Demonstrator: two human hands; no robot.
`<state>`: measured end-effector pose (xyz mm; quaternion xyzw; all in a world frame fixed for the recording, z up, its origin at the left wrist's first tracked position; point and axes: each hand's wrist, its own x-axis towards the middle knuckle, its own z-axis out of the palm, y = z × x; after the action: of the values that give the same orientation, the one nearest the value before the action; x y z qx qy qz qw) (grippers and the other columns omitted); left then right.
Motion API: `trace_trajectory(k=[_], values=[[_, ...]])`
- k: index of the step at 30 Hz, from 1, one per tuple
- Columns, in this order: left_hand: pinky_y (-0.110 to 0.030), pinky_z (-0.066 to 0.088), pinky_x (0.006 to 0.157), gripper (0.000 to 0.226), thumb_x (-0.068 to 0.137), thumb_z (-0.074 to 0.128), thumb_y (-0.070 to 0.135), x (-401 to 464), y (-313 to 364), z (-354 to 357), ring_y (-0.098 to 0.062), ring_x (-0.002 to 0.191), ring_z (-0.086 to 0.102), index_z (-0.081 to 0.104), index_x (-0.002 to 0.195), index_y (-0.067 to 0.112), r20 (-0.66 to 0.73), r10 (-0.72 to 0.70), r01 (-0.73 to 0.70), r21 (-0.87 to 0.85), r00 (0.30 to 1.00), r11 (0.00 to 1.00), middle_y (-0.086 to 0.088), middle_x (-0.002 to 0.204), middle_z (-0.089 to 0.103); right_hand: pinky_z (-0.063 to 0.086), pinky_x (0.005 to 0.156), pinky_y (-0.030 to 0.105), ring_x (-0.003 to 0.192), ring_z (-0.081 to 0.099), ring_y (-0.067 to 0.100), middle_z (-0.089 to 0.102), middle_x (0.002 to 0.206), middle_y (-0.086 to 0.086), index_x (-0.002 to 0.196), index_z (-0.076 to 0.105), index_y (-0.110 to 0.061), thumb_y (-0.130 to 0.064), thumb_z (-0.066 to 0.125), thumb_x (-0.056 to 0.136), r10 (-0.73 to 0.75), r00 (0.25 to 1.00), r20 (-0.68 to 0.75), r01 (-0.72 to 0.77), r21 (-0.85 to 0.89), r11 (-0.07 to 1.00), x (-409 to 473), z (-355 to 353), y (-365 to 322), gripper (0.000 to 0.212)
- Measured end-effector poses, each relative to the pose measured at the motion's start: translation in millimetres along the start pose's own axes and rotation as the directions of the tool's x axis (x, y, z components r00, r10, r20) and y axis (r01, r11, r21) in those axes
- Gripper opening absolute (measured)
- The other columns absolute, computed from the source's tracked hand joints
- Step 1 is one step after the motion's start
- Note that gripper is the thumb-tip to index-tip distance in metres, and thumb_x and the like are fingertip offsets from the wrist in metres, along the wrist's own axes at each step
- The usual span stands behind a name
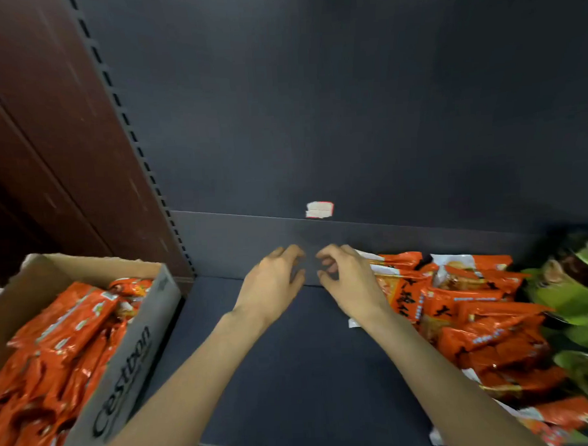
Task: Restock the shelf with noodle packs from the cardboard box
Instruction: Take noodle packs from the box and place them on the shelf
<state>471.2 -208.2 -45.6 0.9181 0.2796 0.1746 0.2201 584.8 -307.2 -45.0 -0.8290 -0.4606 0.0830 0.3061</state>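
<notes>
A cardboard box [135, 334] stands at the left, tilted, filled with orange noodle packs [59, 351]. On the dark shelf [285, 375] a row of orange noodle packs [475, 322] lies at the right. Both my hands reach over the bare middle of the shelf toward its back. My left hand [272, 288] has its fingers curled and apart, holding nothing. My right hand [349, 281] is also empty, fingers spread, with its outer edge beside the leftmost pack of the row.
Green packs [579, 298] lie at the far right beside the orange row. A small white and red sticker [319, 210] sits on the shelf's back panel. A slotted upright [137, 142] and a brown wall [46, 132] bound the shelf at the left.
</notes>
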Motion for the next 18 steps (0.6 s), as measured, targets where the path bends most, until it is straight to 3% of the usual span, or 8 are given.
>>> trace_trajectory(k=[7, 11, 16, 18], values=[[-0.037, 0.050, 0.073, 0.018, 0.088, 0.055, 0.017, -66.8, -124.7, -90.0, -0.024, 0.081, 0.064, 0.059, 0.106, 0.018, -0.152, -0.192, 0.192, -0.016, 0.970, 0.981, -0.001, 0.090, 0.068, 0.051, 0.081, 0.032, 0.089, 0.057, 0.010, 0.054, 0.100, -0.005, 0.106, 0.061, -0.019, -0.014, 0.058, 0.089, -0.158, 0.978, 0.133, 0.145, 0.102, 0.984, 2.2, 83.4, -112.6, 0.018], [-0.037, 0.049, 0.073, 0.015, 0.088, 0.055, 0.014, -102.7, -205.1, -138.7, -0.024, 0.083, 0.062, 0.060, 0.101, 0.016, -0.204, -0.248, 0.256, 0.014, 0.947, 0.967, -0.004, 0.090, 0.066, 0.051, 0.081, 0.036, 0.092, 0.058, 0.014, 0.054, 0.103, -0.001, 0.108, 0.061, -0.019, -0.014, 0.055, 0.090, -0.228, 0.950, 0.213, 0.207, 0.116, 0.971, 3.4, 143.0, -181.6, 0.019], [-0.034, 0.045, 0.086, 0.023, 0.087, 0.055, 0.011, -139.0, -305.3, -181.6, -0.025, 0.103, 0.057, 0.060, 0.110, 0.014, -0.092, -0.326, 0.333, 0.072, 0.941, 0.940, -0.005, 0.104, 0.060, 0.046, 0.090, 0.036, 0.104, 0.056, 0.020, 0.057, 0.111, 0.003, 0.109, 0.060, -0.016, -0.014, 0.056, 0.087, -0.225, 0.926, 0.303, 0.202, 0.106, 0.974, 8.3, 224.0, -254.8, 0.023], [-0.032, 0.041, 0.093, 0.031, 0.085, 0.055, 0.005, -147.8, -337.0, -192.8, -0.026, 0.110, 0.056, 0.059, 0.116, 0.013, -0.029, -0.325, 0.326, 0.091, 0.945, 0.941, -0.007, 0.112, 0.058, 0.039, 0.099, 0.030, 0.114, 0.052, 0.022, 0.055, 0.120, 0.006, 0.120, 0.056, -0.017, -0.014, 0.057, 0.087, -0.192, 0.919, 0.344, 0.167, 0.099, 0.981, 11.3, 254.1, -272.7, 0.033]])
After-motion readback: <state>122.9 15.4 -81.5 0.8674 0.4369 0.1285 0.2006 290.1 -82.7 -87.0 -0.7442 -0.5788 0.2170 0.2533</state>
